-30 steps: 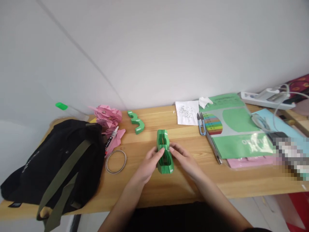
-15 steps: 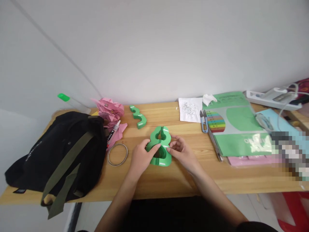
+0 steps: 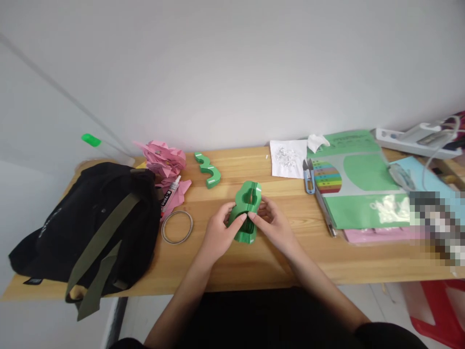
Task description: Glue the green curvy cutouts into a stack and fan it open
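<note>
Between my two hands is a green layered paper shape, like a figure eight with two openings and white strips on its face. My left hand grips its left side, thumb across the front near the middle. From the right, my right hand holds it with the thumb at the lower opening and the fingers behind. Both thumb tips nearly meet. Behind it on the wooden table lies a second green paper piece, wavy like half of that outline, also with white strips.
At left lie a black bag, pink folded paper, a glue tube and a tape ring. At right are white paper with silvery bits, blue thread snips, a green packet and a power strip.
The green shape in my hands was narrow, then spread wide, and is now partly folded and tilted. My right thumb has moved in to its middle. The view has shifted slightly.
</note>
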Tool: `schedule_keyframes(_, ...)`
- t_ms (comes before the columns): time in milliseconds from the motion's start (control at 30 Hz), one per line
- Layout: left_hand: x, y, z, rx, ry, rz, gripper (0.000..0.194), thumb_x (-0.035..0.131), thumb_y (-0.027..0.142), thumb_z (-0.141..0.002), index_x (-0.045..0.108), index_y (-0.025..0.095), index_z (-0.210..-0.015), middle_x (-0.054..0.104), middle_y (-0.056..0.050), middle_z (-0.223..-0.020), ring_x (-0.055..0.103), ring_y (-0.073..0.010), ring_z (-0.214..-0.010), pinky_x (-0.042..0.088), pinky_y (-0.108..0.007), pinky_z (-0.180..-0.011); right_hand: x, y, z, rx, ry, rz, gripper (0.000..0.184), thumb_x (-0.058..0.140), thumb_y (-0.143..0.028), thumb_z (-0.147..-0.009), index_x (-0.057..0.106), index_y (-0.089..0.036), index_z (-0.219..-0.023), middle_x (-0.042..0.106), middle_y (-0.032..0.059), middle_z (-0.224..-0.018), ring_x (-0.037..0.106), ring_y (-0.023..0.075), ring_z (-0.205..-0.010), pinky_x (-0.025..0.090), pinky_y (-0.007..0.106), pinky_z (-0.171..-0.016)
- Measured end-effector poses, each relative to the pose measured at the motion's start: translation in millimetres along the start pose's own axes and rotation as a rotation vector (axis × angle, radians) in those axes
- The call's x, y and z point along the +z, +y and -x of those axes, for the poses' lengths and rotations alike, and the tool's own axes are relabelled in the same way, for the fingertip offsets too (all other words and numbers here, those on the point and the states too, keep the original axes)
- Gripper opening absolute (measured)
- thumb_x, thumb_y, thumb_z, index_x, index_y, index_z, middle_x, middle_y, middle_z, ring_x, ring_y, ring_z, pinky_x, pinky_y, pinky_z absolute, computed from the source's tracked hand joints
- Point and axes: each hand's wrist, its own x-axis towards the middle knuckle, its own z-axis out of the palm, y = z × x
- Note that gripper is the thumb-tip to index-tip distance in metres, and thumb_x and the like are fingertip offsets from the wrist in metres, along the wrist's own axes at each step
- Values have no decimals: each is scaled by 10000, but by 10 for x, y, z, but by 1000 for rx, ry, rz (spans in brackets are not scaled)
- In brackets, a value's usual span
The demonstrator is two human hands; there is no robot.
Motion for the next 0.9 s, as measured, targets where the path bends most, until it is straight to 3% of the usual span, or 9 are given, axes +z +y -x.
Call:
schedule_keyframes(133,24,-6,-16,-99,-87,294,361,738,389,-705,680,179,-992,712,-81,-1064,639,-240,-1040,492,-333,-893,-12,34,24,-8,-51,-43,684,737,-477,-695,463,-229,-1270,631,39,-922,621,177,-851,530,344,-770)
schedule_keyframes(300,53,-43,-18,-276,-55,411,407,766,436,-677,718,180,-990,705,-90,-1126,615,-265,-1104,495,-354,-903,0,16,50,14,-122,-123,664,721,-484,-719,453,-244,-1277,659,79,-1060,637,194,-963,520,375,-873)
schedule_keyframes(500,111,-52,-18,-131,-120,338,315,753,368,-697,727,199,-963,725,-67,-1080,642,-236,-1051,485,-351,-926,26,-90,87,9,-143,-69,396,681,-550,-731,577,-230,-940,632,30,-872,612,179,-857,513,315,-763)
schedule_keyframes(767,103,-85,-3,-92,-133,143,285,738,324,-702,701,171,-940,714,-58,-904,612,-157,-733,484,-274,-674,5,-70,79,176,-59,-112,474,654,-667,-674,574,-207,-757,527,-5,-674,528,138,-655,469,276,-625)
schedule_keyframes(900,101,-88,-2,-101,-135,155,363,788,335,-641,693,174,-951,690,-32,-825,593,-148,-705,474,-262,-654,73,-71,-10,116,-22,-67,511,635,-693,-664,503,-200,-647,482,-21,-619,492,119,-602,448,265,-591)
